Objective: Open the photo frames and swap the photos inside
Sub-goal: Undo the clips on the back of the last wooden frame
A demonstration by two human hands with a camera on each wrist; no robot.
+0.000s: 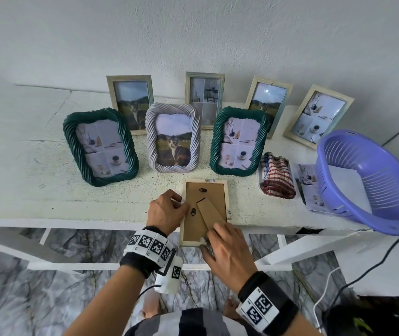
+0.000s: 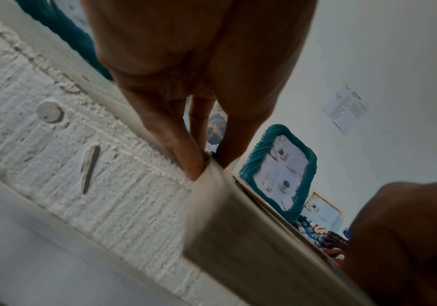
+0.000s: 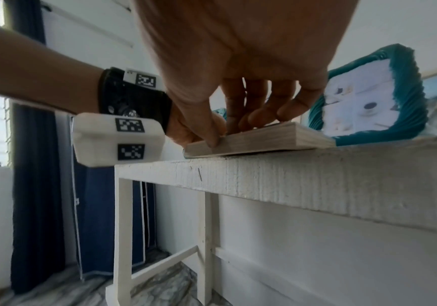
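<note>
Lying face down at the front edge of the rough white-painted wooden table (image 1: 48, 202), its near end jutting past the edge, the pale wooden photo frame with a brown backing board (image 1: 204, 212) is held by both hands. Left hand (image 1: 167, 210) pinches its left rail, fingers curled. Right hand (image 1: 227, 251) arches over the near corner, bent fingertips (image 3: 254, 120) pressing the back, thumb against the side.

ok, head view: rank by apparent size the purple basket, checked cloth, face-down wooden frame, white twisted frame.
1. purple basket
2. white twisted frame and face-down wooden frame: look alike, and the hands hide part of the wooden one, so unranked
3. checked cloth
</note>
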